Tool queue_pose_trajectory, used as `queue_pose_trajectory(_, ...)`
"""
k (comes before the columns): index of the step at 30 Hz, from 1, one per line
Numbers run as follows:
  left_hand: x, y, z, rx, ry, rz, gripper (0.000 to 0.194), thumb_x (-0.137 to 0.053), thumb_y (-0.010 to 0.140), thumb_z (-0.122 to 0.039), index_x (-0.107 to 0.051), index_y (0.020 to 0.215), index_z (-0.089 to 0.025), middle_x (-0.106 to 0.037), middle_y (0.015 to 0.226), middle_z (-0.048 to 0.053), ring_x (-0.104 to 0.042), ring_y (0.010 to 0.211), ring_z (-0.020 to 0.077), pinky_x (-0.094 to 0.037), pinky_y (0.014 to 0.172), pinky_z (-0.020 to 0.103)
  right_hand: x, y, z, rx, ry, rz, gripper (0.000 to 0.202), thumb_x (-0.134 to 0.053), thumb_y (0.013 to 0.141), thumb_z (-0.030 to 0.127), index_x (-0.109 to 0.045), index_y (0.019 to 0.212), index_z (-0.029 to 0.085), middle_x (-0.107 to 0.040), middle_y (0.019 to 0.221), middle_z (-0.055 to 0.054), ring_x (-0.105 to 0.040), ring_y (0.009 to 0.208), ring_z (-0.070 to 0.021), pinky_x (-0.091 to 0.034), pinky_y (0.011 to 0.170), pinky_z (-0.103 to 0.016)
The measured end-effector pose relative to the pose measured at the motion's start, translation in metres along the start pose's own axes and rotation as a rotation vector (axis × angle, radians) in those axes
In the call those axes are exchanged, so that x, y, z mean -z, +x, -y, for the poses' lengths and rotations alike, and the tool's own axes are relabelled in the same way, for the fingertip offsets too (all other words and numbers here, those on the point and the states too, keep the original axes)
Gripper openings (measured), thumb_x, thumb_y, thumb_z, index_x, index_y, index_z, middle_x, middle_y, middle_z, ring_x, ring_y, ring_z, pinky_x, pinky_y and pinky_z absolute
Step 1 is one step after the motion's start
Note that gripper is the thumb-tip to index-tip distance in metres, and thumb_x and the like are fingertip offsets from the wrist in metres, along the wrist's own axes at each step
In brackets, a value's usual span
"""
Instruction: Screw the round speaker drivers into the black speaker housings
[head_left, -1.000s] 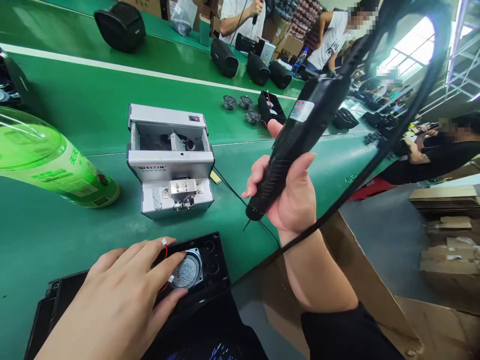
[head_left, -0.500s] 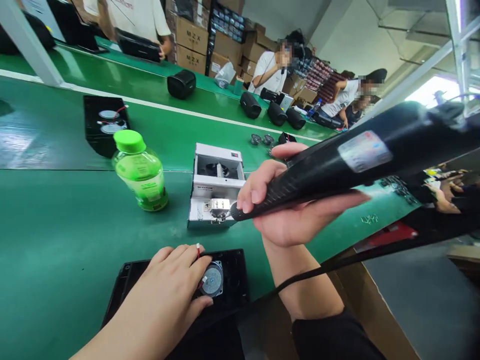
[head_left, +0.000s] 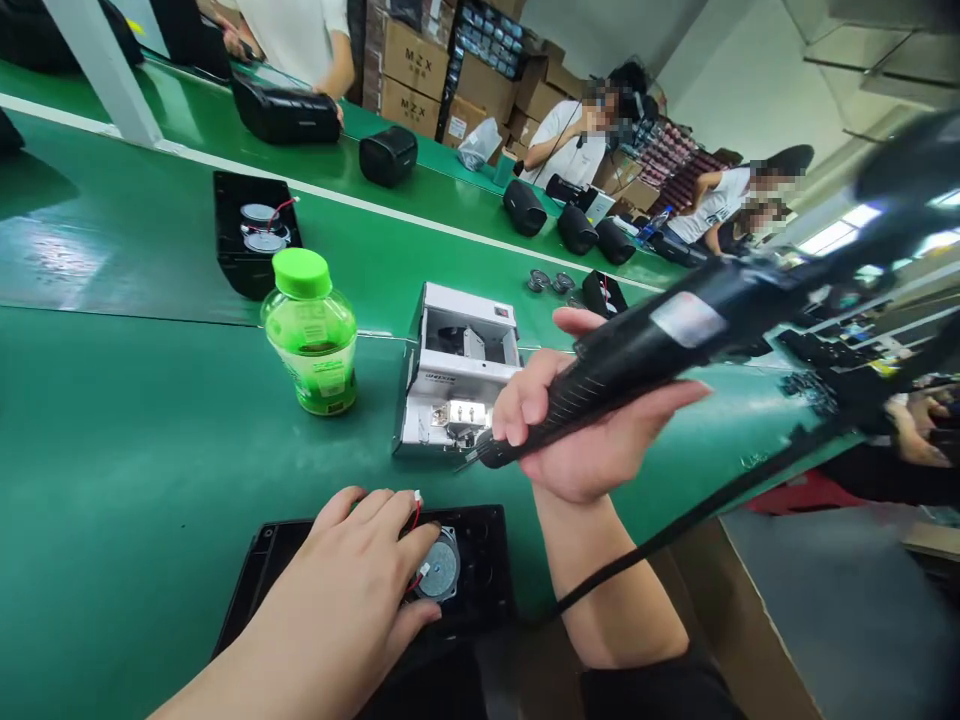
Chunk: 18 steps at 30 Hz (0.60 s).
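In my right hand (head_left: 577,440) is a black electric screwdriver (head_left: 622,350), gripped around its body, with the bit pointing down and left. The bit's tip is beside the front of a grey screw feeder (head_left: 461,375). My left hand (head_left: 367,560) rests over a black speaker housing panel (head_left: 480,570). Its thumb and index finger close about a round silver speaker driver (head_left: 440,570) set in that panel. Red wires with white connectors (head_left: 418,496) stick out by the fingers. The hand hides the panel's middle.
A bottle with a green cap (head_left: 311,335) stands left of the feeder. Behind it lies another black panel (head_left: 259,235) with drivers. A black cable (head_left: 675,535) crosses my right forearm. Across the green bench (head_left: 135,420), people work among black speakers (head_left: 388,155) and cartons (head_left: 412,60).
The view has shifted, so the bench things appear further right. My right hand has drawn the screwdriver slightly lower, and its bit now shows clear of the feeder's front. My left hand stays on the driver.
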<state>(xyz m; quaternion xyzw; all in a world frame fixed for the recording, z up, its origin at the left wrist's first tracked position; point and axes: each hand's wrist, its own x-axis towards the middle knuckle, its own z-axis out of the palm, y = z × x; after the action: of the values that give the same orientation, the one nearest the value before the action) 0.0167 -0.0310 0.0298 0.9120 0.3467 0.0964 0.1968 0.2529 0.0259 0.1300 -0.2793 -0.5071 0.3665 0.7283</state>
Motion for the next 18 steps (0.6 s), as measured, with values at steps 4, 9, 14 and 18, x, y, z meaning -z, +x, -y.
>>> queue_pose_trajectory(4,-0.007,-0.005,0.008,-0.121,0.063,-0.181,0.047,-0.106,0.091,-0.031,-0.095,0.137,-0.033,-0.095,0.144,0.010,-0.091,0.130,0.0400,-0.065,0.117,0.064,0.009,-0.025,0.046,-0.096,0.036,-0.029,0.056,-0.095,0.109,0.085,-0.098,0.132,0.034,-0.081,0.072,0.004,-0.072,0.052,-0.0180,-0.068,0.054,-0.032)
queue_pose_trajectory(9,-0.018,-0.008,0.008,-0.111,0.057,-0.274,0.047,-0.092,0.085,-0.021,-0.088,0.130,-0.033,-0.093,0.138,0.010,-0.088,0.126,0.0396,-0.056,0.116,0.067,0.013,-0.061,0.067,-0.163,0.021,-0.058,0.048,-0.083,0.120,0.081,-0.099,0.136,0.038,-0.082,0.074,0.002,-0.074,0.055,-0.0199,-0.071,0.056,-0.037)
queue_pose_trajectory(14,-0.022,-0.012,0.006,-0.083,0.064,-0.245,0.038,-0.076,0.096,-0.024,-0.081,0.132,-0.037,-0.090,0.140,0.010,-0.082,0.128,0.0413,-0.051,0.118,0.069,0.017,-0.075,0.052,-0.288,-0.030,-0.047,0.051,-0.086,0.113,0.089,-0.098,0.128,0.041,-0.080,0.071,0.003,-0.073,0.055,-0.0217,-0.069,0.056,-0.040)
queue_pose_trajectory(18,-0.017,-0.017,0.004,-0.077,0.096,-0.236,0.029,-0.063,0.111,-0.029,-0.085,0.128,-0.038,-0.090,0.143,0.009,-0.080,0.128,0.0402,-0.051,0.117,0.068,0.022,-0.078,0.045,-0.361,-0.022,-0.010,0.026,-0.081,0.126,0.062,-0.096,0.133,0.042,-0.083,0.078,0.003,-0.077,0.062,-0.0228,-0.071,0.064,-0.043)
